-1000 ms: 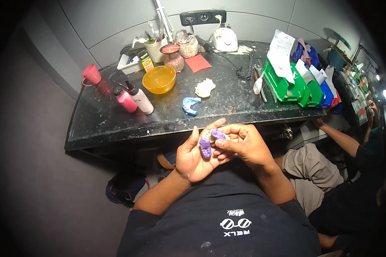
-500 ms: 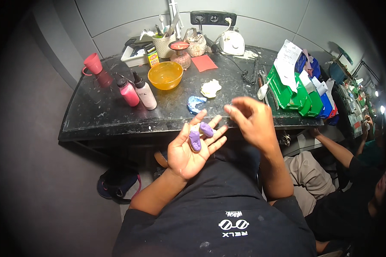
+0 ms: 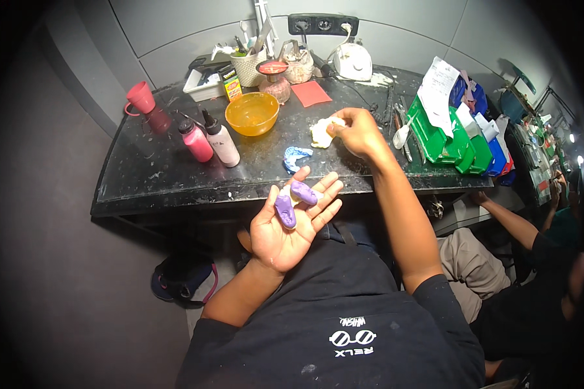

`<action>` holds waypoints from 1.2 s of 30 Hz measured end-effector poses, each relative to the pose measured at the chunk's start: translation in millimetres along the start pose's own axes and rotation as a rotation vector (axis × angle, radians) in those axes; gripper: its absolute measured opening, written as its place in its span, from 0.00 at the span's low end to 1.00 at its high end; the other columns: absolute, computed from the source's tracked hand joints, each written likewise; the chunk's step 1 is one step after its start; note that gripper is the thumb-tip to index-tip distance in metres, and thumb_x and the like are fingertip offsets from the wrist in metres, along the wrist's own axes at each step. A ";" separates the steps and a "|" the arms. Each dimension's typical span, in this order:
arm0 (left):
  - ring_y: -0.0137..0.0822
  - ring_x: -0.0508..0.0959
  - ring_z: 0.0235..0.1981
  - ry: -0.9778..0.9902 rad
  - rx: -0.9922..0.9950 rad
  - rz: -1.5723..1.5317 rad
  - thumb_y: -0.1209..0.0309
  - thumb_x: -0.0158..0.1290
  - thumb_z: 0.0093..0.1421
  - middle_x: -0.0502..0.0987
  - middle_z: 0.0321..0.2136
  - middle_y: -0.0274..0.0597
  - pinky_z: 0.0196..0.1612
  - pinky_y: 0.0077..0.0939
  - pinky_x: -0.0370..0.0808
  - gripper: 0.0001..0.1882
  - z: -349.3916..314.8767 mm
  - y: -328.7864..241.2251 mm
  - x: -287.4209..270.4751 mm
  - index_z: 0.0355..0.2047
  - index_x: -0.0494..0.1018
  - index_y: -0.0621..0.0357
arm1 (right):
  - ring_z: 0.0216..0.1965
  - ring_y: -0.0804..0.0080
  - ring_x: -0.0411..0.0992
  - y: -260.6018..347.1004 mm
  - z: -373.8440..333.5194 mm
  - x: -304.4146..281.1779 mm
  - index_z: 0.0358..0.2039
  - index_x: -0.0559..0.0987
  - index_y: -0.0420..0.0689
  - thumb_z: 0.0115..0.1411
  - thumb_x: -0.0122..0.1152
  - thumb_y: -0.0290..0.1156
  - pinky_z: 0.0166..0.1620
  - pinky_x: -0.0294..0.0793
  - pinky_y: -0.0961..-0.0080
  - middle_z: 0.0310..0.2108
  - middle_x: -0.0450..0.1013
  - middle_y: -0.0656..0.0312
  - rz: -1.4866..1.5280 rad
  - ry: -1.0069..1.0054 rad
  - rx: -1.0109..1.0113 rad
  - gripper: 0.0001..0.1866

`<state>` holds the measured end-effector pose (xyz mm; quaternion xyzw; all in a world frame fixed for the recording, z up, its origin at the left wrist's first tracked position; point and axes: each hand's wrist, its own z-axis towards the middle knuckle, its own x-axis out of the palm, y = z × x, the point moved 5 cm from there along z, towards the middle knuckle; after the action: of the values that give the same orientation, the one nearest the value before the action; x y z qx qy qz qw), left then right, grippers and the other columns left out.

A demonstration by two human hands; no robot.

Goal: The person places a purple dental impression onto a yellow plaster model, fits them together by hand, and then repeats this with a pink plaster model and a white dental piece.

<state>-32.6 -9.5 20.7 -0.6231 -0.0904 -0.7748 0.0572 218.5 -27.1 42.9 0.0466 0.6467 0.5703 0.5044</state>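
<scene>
Purple mould (image 3: 285, 211) rests on the left hand (image 3: 278, 241), palm up, fingers spread. Farther forward, apart from it, the right hand (image 3: 359, 133) pinches the edge of the cream cast (image 3: 320, 133). Blue mould (image 3: 289, 159) lies just beyond the left fingertips; the orange bowl (image 3: 252, 127) stands left of the right hand.
</scene>
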 end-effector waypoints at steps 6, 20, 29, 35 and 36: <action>0.63 0.44 0.76 -0.002 0.009 -0.003 0.55 0.36 0.77 0.41 0.74 0.71 0.76 0.61 0.45 0.29 4.2 1.6 -3.6 0.71 0.54 0.60 | 0.39 0.71 0.80 13.4 -56.7 -24.6 0.48 0.75 0.35 0.70 0.60 0.30 0.42 0.80 0.74 0.40 0.80 0.56 0.789 0.075 0.056 0.12; 0.61 0.48 0.76 -0.012 0.081 0.125 0.53 0.36 0.77 0.44 0.73 0.71 0.76 0.57 0.48 0.31 3.2 -0.3 -7.8 0.73 0.52 0.57 | 0.46 0.37 0.80 31.5 -119.7 -34.0 0.49 0.68 0.44 0.72 0.51 0.30 0.40 0.89 0.56 0.48 0.76 0.32 1.330 0.325 0.089 0.08; 0.57 0.54 0.74 -0.017 0.119 0.279 0.50 0.40 0.75 0.50 0.71 0.70 0.75 0.52 0.55 0.33 4.4 4.2 -5.5 0.70 0.54 0.60 | 0.53 0.44 0.78 49.0 -142.9 -33.2 0.64 0.63 0.37 0.75 0.39 0.38 0.46 0.85 0.39 0.53 0.74 0.40 1.476 0.533 0.024 0.24; 0.59 0.55 0.73 -0.011 0.130 0.269 0.49 0.38 0.76 0.49 0.72 0.70 0.75 0.53 0.55 0.33 3.4 4.8 -5.9 0.71 0.53 0.60 | 0.61 0.39 0.71 48.2 -150.3 -30.1 0.70 0.53 0.25 0.72 0.36 0.44 0.60 0.73 0.38 0.60 0.68 0.30 1.384 0.514 0.023 0.37; 0.60 0.55 0.73 -0.020 0.134 0.255 0.49 0.36 0.76 0.48 0.72 0.69 0.75 0.54 0.55 0.34 3.2 4.9 -6.5 0.72 0.52 0.59 | 0.61 0.40 0.70 49.8 -152.6 -28.1 0.70 0.53 0.25 0.72 0.36 0.44 0.62 0.71 0.38 0.61 0.68 0.31 1.399 0.506 -0.017 0.37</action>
<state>-27.1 -13.8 15.4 -0.6322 -0.0626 -0.7470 0.1959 98.9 -133.2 74.5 0.3106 0.5579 0.7566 -0.1408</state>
